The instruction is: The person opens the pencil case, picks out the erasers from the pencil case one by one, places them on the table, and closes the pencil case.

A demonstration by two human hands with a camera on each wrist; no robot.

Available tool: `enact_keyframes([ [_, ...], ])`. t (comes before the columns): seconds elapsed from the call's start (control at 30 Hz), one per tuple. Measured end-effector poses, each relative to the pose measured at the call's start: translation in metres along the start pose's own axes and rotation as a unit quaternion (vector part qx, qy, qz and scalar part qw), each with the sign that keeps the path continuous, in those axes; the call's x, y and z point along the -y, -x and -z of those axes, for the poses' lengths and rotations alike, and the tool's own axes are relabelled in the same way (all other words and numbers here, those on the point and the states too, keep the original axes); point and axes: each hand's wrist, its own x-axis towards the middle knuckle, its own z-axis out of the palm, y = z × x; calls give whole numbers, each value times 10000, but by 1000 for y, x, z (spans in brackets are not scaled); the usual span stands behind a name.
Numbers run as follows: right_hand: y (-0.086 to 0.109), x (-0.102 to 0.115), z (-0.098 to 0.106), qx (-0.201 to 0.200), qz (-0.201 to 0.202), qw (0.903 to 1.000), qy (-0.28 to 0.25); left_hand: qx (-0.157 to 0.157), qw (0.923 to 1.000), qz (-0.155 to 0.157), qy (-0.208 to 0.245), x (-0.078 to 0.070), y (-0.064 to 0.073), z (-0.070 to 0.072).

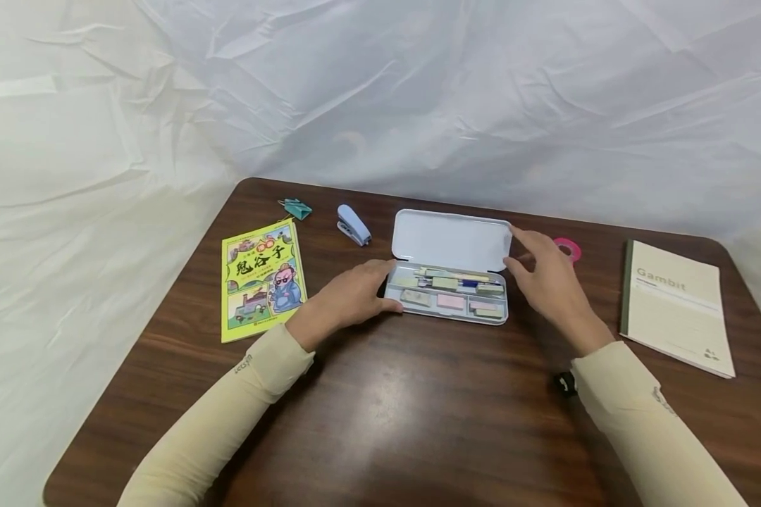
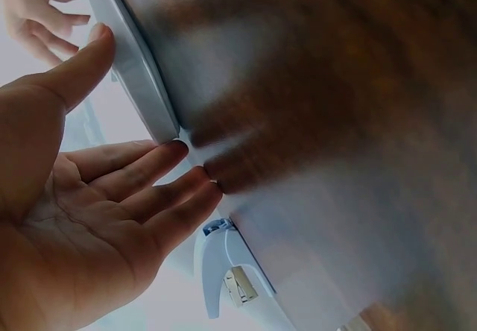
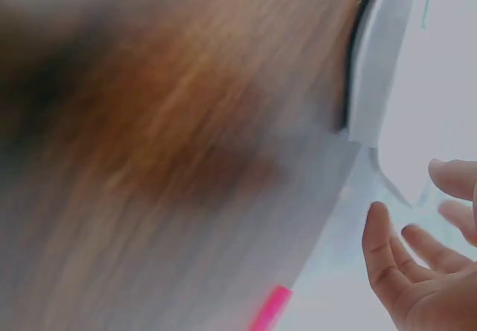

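A pale pencil case (image 1: 445, 318) lies with its lid (image 1: 452, 239) raised at the back. Pens (image 1: 456, 274) and small blocks like erasers (image 1: 450, 301) sit in its compartments. My left hand (image 1: 355, 292) holds the case's left end, thumb at the front wall and fingers round the side, as the left wrist view shows too. Beside the lid's right edge is my right hand (image 1: 548, 282), its thumb and forefinger spread apart. In the right wrist view its fingers (image 3: 378, 245) are loosely bent with nothing between them.
Left of the case lie a yellow comic book (image 1: 263, 282), a light-blue stapler (image 1: 354, 225) and a teal clip (image 1: 297, 208). A pink tape roll (image 1: 577, 249) sits behind the right hand, and a notebook (image 1: 678, 310) farther right. White sheeting (image 1: 380, 105) hangs behind the table.
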Motion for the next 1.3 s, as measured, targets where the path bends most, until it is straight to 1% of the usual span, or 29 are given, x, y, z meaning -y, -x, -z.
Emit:
enact_keyframes([
  [0.07,8,4,3,-30,209,9998,-16,15,10000,-8,11,4,-2,-1],
  [0.1,12,6,4,27,273,9996,-20,10,10000,33,-55,0,-1,1],
  [0.13,16,7,5,134,320,9994,-8,50,10000,49,-32,-1,1,3],
  [0.17,19,8,6,280,339,9990,7,-10,10000,9,-65,3,-2,-1],
  [0.3,28,13,7,959,344,9947,135,-11,9999,72,-115,-3,4,5],
  [0.33,29,13,7,1081,353,9934,178,43,9999,105,-44,-7,7,9],
  [0.37,31,14,7,1176,362,9922,216,-9,9999,83,-72,-4,5,6],
  [0.4,32,15,6,1237,389,9913,241,52,9999,134,-50,-6,7,8],
  [0.5,34,15,3,1331,440,9896,312,-52,9999,47,-106,10,-3,-4],
  [0.57,35,14,1,1381,445,9889,306,-63,9999,28,-113,17,-7,-9],
  [0.6,35,14,-1,1401,447,9887,303,-19,10000,42,-85,15,-6,-7],
  [0.63,36,14,-1,1432,441,9882,301,-49,9999,11,-98,18,-7,-9],
  [0.77,35,14,-2,1565,419,9861,355,28,10000,50,-26,10,-3,-4],
  [0.83,34,15,0,1660,443,9842,426,6,10000,47,-16,12,-3,-6],
  [0.93,32,18,1,1825,617,9795,581,8,10000,69,-36,17,-9,-11],
  [1.03,30,20,3,1933,888,9741,766,-17,10000,33,-43,24,-14,-18],
  [1.1,30,20,4,1975,1042,9708,878,-24,10000,14,-7,24,-15,-19],
  [1.2,30,19,5,2002,1187,9681,927,-9,10000,21,50,18,-10,-14],
  [1.3,31,16,6,1998,1212,9689,814,46,10000,55,62,7,-3,-5],
])
